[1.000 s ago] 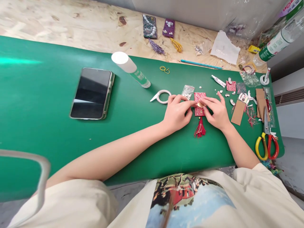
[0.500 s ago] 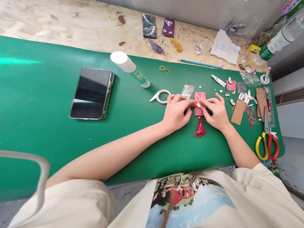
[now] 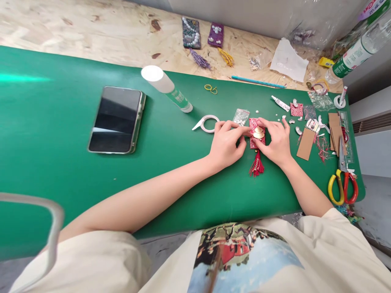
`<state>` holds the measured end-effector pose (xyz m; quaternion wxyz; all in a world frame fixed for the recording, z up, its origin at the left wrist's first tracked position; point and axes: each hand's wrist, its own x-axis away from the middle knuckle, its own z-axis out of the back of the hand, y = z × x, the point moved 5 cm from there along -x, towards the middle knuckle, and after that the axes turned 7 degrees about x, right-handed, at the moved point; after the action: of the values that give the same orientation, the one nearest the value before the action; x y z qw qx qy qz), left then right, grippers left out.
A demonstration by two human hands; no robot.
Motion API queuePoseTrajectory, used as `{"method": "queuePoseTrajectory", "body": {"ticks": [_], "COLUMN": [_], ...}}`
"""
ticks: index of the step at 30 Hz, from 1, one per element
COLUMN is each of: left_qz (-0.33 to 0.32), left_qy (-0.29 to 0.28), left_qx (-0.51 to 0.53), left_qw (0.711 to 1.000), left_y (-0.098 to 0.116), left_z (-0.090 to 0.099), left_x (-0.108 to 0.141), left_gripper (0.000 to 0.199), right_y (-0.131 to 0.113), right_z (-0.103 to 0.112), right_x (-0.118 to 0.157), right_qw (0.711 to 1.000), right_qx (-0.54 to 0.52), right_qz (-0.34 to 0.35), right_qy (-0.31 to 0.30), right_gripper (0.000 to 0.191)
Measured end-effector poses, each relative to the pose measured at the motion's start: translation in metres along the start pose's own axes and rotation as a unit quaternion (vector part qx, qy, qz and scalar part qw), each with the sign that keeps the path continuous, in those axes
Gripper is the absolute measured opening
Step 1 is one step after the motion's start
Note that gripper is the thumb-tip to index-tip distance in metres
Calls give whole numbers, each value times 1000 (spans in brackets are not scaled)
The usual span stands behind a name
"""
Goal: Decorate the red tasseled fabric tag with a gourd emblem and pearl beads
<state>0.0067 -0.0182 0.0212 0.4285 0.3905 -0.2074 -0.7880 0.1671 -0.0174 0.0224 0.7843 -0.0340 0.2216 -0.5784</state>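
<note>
A red patterned rectangular piece (image 3: pixel 253 122) lies flat on the green mat with a red tassel (image 3: pixel 257 165) at its lower end. A gold cloud-shaped ornament (image 3: pixel 258 132) rests on its middle. From the left, my left hand (image 3: pixel 227 142) holds the red piece by its edge, index finger reaching to the ornament and the other fingers curled. My right hand (image 3: pixel 276 140) is at the right side, thumb and index finger apart, one below and one above the ornament. Its thumb tip touches or nearly touches the gold. A small bag of white beads (image 3: pixel 241 116) lies just behind.
Left of my hands are a white tape roll (image 3: pixel 209 123), a glue stick (image 3: pixel 168 89) and a phone (image 3: pixel 117 120). To the right lie cardboard pieces (image 3: pixel 306 143), scissors (image 3: pixel 342 175) and a small glue tube (image 3: pixel 280 103). Two tasselled pieces (image 3: pixel 191 33) lie at the back.
My right thumb and index finger have spread apart and drawn back, so the gold ornament shows more fully. My left hand has stayed in place.
</note>
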Motion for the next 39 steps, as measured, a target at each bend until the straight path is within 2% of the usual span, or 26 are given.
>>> {"method": "queuePoseTrajectory", "body": {"ticks": [4, 11, 13, 15, 17, 18, 21, 24, 26, 29, 33, 39], "left_qz": [5, -25, -29, -35, -40, -43, -51, -53, -50, -40, -27, -19], "left_qy": [-6, 13, 18, 29, 39, 42, 49, 50, 45, 36, 21, 14], "left_qx": [0, -4, -3, -1, 1, 2, 4, 6, 9, 9, 10, 15], "left_qw": [1000, 1000, 999, 999, 998, 998, 997, 997, 998, 999, 999, 1000], "left_y": [0, 0, 1, 1, 2, 2, 2, 2, 2, 1, 0, 0], "left_z": [0, 0, 0, 2, 3, 3, 3, 3, 3, 4, 4, 4], "left_x": [0, 0, 0, 1, 1, 1, 1, 1, 1, 0, 0, 0], "left_gripper": [29, 31, 32, 32, 33, 33, 32, 31, 31, 30, 30, 28], "right_y": [-2, 1, 1, 4, 10, 13, 23, 28, 30, 29, 26, 23], "right_z": [-3, -7, -3, 2, 7, 7, 3, -4, -6, -7, -8, -5], "right_x": [0, -3, -5, -7, -9, -9, -8, -7, -6, -5, -2, 1], "right_qw": [1000, 1000, 999, 992, 967, 943, 843, 756, 723, 703, 698, 709], "right_qx": [-13, -24, -50, -118, -239, -312, -507, -614, -647, -664, -660, -644], "right_qz": [-20, -18, -14, -27, -67, -93, -172, -228, -242, -252, -276, -281], "right_qy": [-2, -4, 12, 39, 60, 63, 42, 17, 18, 24, 33, 54], "right_gripper": [43, 39, 39, 39, 41, 43, 47, 40, 34, 29, 30, 38]}}
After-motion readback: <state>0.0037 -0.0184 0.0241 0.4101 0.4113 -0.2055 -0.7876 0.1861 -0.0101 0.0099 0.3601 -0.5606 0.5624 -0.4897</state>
